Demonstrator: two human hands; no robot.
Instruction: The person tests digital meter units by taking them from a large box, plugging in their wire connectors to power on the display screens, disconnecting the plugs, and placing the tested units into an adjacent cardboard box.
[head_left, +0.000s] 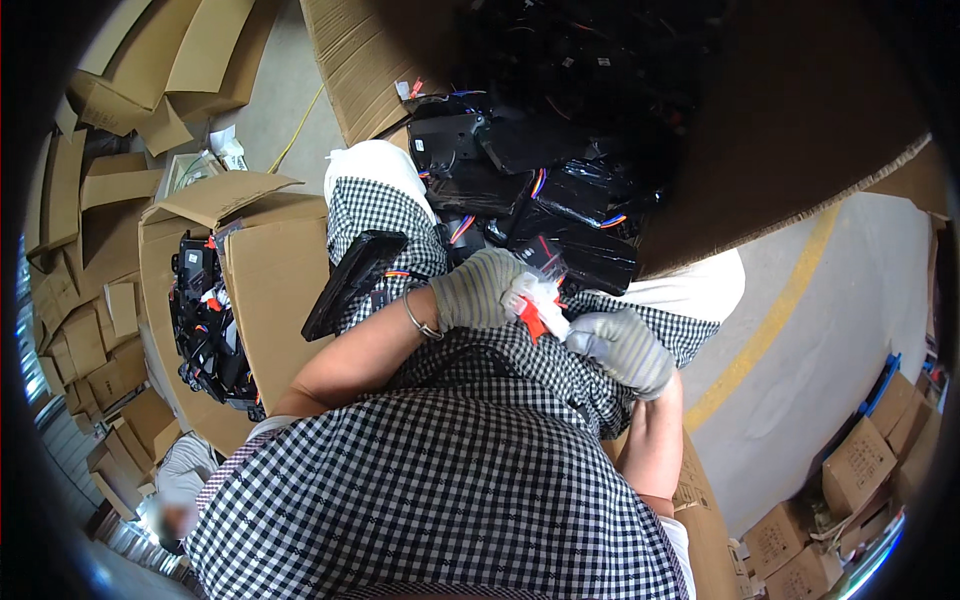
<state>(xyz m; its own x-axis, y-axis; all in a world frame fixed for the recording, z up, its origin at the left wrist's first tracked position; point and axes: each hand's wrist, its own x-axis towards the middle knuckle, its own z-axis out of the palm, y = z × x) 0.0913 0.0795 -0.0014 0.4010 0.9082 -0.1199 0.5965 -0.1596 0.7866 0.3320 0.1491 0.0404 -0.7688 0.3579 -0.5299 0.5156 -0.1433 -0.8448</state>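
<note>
An open carton (350, 70) of black-wrapped packs (575, 240) stands ahead; one black pack (350, 285) rests on the left leg (372, 208); above the checked apron (420, 470), the gloved left hand (485, 290) grips a white-and-red bundle (543, 308); the right hand (625, 350) seemingly pinches its end; steady, gentle tension probably suits it.

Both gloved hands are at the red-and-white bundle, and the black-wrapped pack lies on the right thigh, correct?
No: the head view shows the black-wrapped pack on the left thigh. You're right about the red-and-white bundle.
</note>
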